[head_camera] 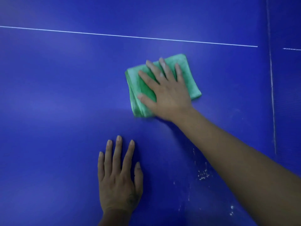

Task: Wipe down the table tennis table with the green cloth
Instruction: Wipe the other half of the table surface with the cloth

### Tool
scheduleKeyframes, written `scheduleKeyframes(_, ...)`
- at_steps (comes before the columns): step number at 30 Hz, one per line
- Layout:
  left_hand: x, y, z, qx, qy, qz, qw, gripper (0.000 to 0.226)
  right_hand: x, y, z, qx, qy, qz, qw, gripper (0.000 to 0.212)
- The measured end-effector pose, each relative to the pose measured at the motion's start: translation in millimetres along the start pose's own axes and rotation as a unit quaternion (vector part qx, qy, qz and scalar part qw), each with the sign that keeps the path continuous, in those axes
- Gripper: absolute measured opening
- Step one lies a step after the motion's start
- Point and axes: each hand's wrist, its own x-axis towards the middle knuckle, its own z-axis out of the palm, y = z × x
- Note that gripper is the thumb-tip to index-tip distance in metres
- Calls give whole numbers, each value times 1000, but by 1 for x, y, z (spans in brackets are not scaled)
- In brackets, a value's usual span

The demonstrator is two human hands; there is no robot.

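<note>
table: cloth under right hand (left apart)

Single head view, looking steeply down, close over the blue table, both hands within reach

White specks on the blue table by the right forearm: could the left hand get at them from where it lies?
Probably yes. The left hand lies flat on the blue table tennis table, and only bare surface separates it from the white specks; the right forearm passes beyond them.
</note>
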Motion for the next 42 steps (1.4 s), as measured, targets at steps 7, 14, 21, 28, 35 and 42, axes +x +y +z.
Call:
scheduleKeyframes(7, 0, 2, -1, -16, 7, -2, 1000, 62, -165, 2, 6, 27, -18, -122, 992, 76)
scheduleKeyframes(14, -3, 4, -1, -2, 17, 5, 1000, 60, -77, 36, -2, -1, -33, -69, 997, 75)
scheduleKeyframes(21, -3, 2, -3, 1, 17, -2, 1000, 60, -53, 124, -21, 24, -22, 149, 988, 82)
scheduleKeyframes(28, -2, 4, -4, -8, 24, -6, 1000, 59, -185, 107, -17, 7, 9, 276, 961, 78)
scheduleKeyframes(35, 0, 5, -5, -8, 33, -9, 999, 59, -305, 37, -2, -6, -4, 343, 939, 79)
scheduleKeyframes(42, 0, 8, -9, -6, 28, -16, 999, 60, -216, 79, -5, 23, 42, 394, 918, 80)
